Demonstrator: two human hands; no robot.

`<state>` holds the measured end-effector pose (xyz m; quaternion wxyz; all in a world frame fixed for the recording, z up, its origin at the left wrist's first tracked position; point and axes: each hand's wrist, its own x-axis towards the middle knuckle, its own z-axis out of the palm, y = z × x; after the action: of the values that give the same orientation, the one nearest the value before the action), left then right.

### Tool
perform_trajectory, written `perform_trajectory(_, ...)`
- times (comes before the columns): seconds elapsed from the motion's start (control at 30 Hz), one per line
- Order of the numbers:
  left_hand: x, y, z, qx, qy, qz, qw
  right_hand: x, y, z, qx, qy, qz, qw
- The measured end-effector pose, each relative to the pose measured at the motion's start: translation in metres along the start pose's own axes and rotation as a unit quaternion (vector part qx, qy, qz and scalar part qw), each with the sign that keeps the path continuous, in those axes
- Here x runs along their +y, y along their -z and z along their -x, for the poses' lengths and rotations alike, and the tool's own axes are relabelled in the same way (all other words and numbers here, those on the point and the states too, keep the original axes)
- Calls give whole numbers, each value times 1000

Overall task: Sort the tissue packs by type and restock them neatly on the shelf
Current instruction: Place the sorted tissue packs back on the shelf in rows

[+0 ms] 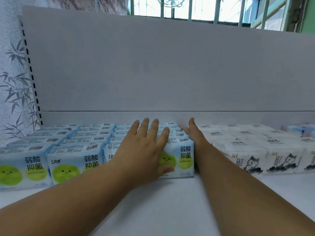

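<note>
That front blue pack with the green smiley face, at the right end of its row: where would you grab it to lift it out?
Grip the front blue pack by its top edge, from above and in front. Its left side abuts a neighbouring pack, and the right hand lies flat against its right side, next to the white cat packs. The left hand already rests there, thumb on the front face.

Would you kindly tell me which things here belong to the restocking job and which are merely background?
Job: blue packs with green faces; white cat-print packs; pink-and-blue packs; shelf; left hand; right hand.
Background: barred window; bamboo wallpaper.
</note>
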<state>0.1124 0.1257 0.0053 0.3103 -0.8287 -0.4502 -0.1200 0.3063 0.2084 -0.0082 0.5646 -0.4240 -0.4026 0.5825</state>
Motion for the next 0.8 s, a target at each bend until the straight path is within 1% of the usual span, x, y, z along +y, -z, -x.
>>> perform_trajectory(0.07, -8, -11, 7, -23, -15, -20, 999, 1, -5, 0, 8, -9, -11, 1000)
perform_trajectory(0.17, -15, -21, 0, -32, -41, -16, 999, 3, -5, -3, 0, -12, -30, 999)
perform_trajectory(0.27, -18, -29, -6, 0, -63, -29, 998, 5, 0, -2, -8, -15, -29, 999)
perform_trajectory(0.37, -18, -30, -6, 1, -66, -40, 997, 2, -2, 1, -9, -10, -20, 1000)
perform_trajectory(0.57, -26, -17, 9, 40, -63, 2, 997, -2, -6, 1, 45, 4, 16, 999)
perform_trajectory(0.63, -39, -6, 18, 83, -40, 37, 995, -5, -7, 3, 65, 11, 23, 998)
perform_trajectory(0.7, -62, 10, 28, 104, 10, 85, 991, -8, -9, 4, 74, 11, 5, 997)
perform_trajectory(0.77, -90, 18, 36, 80, 88, 141, 983, -9, -13, 6, 70, 13, 4, 997)
perform_trajectory(0.8, -102, 19, 39, 63, 114, 156, 979, -9, -14, 6, 76, 16, 4, 997)
